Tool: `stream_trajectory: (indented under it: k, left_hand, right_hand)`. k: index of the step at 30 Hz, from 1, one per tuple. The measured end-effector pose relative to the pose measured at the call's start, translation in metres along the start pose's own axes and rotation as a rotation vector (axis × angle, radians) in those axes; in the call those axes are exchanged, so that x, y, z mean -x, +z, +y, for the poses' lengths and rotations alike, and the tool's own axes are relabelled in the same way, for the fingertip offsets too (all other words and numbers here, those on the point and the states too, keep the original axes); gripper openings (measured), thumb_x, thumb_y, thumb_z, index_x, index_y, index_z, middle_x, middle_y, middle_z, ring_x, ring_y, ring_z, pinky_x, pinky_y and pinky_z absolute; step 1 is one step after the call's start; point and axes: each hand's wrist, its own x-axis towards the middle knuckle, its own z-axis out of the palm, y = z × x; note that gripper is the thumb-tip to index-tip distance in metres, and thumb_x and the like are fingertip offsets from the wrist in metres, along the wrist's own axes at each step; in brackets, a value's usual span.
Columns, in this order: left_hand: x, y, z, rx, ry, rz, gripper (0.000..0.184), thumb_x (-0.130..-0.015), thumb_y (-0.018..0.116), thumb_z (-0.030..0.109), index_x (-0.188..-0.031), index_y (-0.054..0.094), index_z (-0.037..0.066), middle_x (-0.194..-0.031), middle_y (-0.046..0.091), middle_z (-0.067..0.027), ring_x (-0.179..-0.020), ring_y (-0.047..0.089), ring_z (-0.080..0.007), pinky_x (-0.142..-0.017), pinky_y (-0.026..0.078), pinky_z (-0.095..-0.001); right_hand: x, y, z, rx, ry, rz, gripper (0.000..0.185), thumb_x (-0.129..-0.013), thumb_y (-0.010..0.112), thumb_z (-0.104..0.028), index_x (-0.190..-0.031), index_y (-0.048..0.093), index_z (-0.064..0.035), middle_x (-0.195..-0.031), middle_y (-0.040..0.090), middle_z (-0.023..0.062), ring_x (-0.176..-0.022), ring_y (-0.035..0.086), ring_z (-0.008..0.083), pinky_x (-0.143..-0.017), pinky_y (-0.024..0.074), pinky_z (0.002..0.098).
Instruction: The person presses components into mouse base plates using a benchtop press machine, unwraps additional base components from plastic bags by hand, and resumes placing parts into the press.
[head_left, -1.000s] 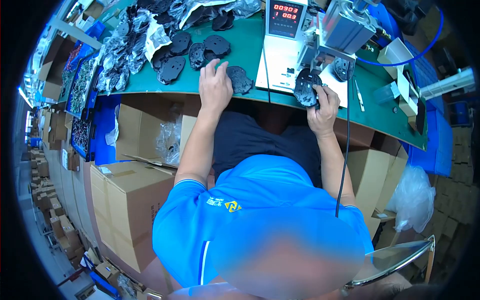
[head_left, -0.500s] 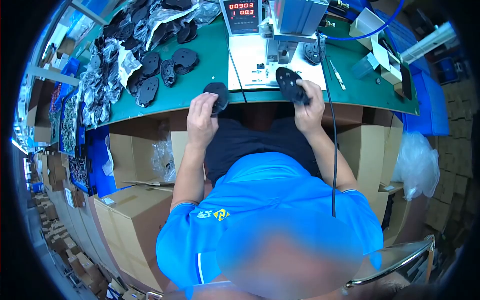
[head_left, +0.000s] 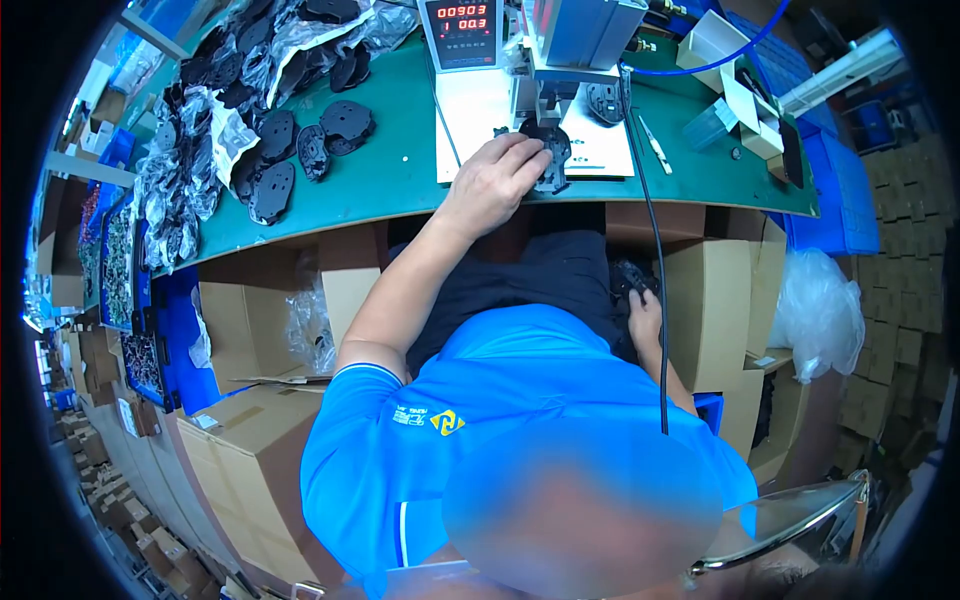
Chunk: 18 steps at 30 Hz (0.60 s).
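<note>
My left hand reaches to the press and closes its fingertips on the near left edge of a black plastic shell. That shell lies on the white base plate, under the head of the benchtop press. Down by my right thigh, below the table edge, my right hand grips another dark shell, partly hidden against the dark trousers. A further black shell sits on the plate's right side, behind the cable.
Several loose black shells and crumpled plastic wrap cover the table's left. A red-digit counter stands left of the press. A black cable hangs past my right side. Open cardboard boxes stand below the table; a white tool lies right.
My left hand has carried its shell right and forward, under the press. My right hand has dropped from the table front to beside my thigh with its shell. The view has shifted slightly.
</note>
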Motion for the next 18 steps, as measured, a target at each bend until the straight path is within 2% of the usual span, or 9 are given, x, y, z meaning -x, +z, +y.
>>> stream_trajectory:
  k: [2,5,8,9,11,13,15,18]
  left_hand:
    - [0.002,0.001,0.001,0.011,-0.006,0.004,0.041,-0.090,0.070,0.005,-0.131,0.076,0.004,-0.133,0.076,-0.0122,-0.124,0.073,-0.0343,-0.103,0.063,-0.0469]
    - [0.008,-0.001,0.010,-0.015,-0.057,-0.015,0.042,-0.092,0.070,0.005,-0.133,0.076,0.005,-0.135,0.076,-0.0129,-0.126,0.073,-0.0349,-0.105,0.061,-0.0477]
    - [0.008,-0.001,0.014,-0.032,-0.098,-0.033,0.042,-0.093,0.070,0.005,-0.134,0.076,0.004,-0.138,0.077,-0.0133,-0.127,0.072,-0.0352,-0.107,0.058,-0.0486]
    - [0.006,0.001,0.015,-0.023,-0.109,-0.030,0.041,-0.093,0.070,0.004,-0.134,0.076,0.004,-0.138,0.077,-0.0133,-0.128,0.072,-0.0352,-0.107,0.058,-0.0488]
    - [0.005,0.003,0.018,-0.012,-0.120,-0.028,0.040,-0.094,0.069,0.004,-0.134,0.076,0.003,-0.138,0.077,-0.0134,-0.129,0.072,-0.0351,-0.107,0.057,-0.0490]
    - [0.004,0.003,0.019,-0.027,-0.147,-0.021,0.048,-0.087,0.073,-0.002,-0.135,0.076,0.005,-0.135,0.077,-0.0113,-0.128,0.072,-0.0335,-0.107,0.059,-0.0486]
    - [0.004,0.001,0.021,-0.024,-0.154,-0.030,0.048,-0.087,0.072,-0.002,-0.135,0.076,0.005,-0.136,0.077,-0.0113,-0.129,0.072,-0.0336,-0.108,0.058,-0.0488]
    - [0.004,0.001,0.024,0.000,-0.176,-0.031,0.050,-0.086,0.072,-0.003,-0.135,0.076,0.005,-0.137,0.077,-0.0112,-0.131,0.071,-0.0339,-0.109,0.057,-0.0491]
  right_hand:
    - [0.007,-0.011,0.012,0.101,0.265,-0.191,0.046,-0.105,0.075,-0.034,-0.139,0.076,-0.0029,-0.136,0.076,0.0292,-0.125,0.074,0.0473,-0.109,0.0560,0.0526]
    - [0.023,0.003,0.057,0.274,0.265,-0.181,0.052,-0.102,0.076,-0.032,-0.146,0.071,-0.0035,-0.135,0.077,0.0289,-0.126,0.074,0.0465,-0.108,0.0563,0.0542]
    - [0.016,0.019,0.068,0.129,0.151,-0.123,0.055,-0.102,0.075,-0.025,-0.151,0.065,-0.0040,-0.127,0.079,0.0261,-0.121,0.076,0.0446,-0.105,0.0576,0.0529]
    - [0.014,0.016,0.053,0.130,0.154,-0.127,0.055,-0.102,0.075,-0.025,-0.151,0.065,-0.0040,-0.127,0.079,0.0261,-0.121,0.076,0.0446,-0.105,0.0576,0.0529]
    - [0.003,0.003,-0.017,0.011,-0.018,-0.142,0.050,-0.103,0.072,-0.019,-0.151,0.065,-0.0059,-0.120,0.079,0.0233,-0.112,0.077,0.0413,-0.102,0.0590,0.0502]
    - [-0.005,0.001,-0.080,-0.034,-0.305,-0.036,0.044,-0.105,0.070,-0.015,-0.148,0.067,-0.0068,-0.111,0.076,0.0205,-0.105,0.076,0.0382,-0.099,0.0598,0.0476]
    - [-0.004,-0.013,-0.157,-0.090,-0.413,-0.065,0.038,-0.107,0.068,-0.013,-0.145,0.068,-0.0068,-0.115,0.075,0.0196,-0.103,0.076,0.0371,-0.096,0.0603,0.0464]
    - [-0.008,-0.020,-0.234,-0.216,-0.706,-0.037,0.041,-0.100,0.074,-0.005,-0.141,0.070,-0.0019,-0.123,0.074,0.0213,-0.112,0.074,0.0379,-0.101,0.0592,0.0465]
